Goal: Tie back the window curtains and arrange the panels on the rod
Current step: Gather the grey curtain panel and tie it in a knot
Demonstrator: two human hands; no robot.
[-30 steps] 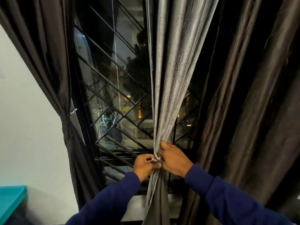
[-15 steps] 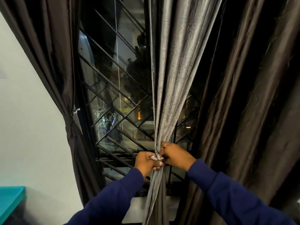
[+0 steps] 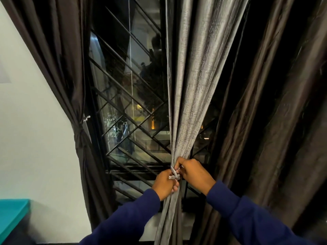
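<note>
Pulling the tie (image 3: pixel 174 174) tight, the left hand (image 3: pixel 165 184) and right hand (image 3: pixel 195 171) each pinch 1 end, so the grey curtain (image 3: pixel 192 89) stays bunched mid-window.

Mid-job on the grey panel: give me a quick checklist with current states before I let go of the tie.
1. Grey panel gathered into one bunch at the tie: ok.
2. Tie wrapped round the bunch: ok.
3. Knot finished and tight: cannot tell, fingers cover it.
4. Left hand and right hand both pinching the tie ends: ok.
5. Left dark panel tied back: ok.
6. Right dark panel tied back: not ok, hanging loose.
</note>
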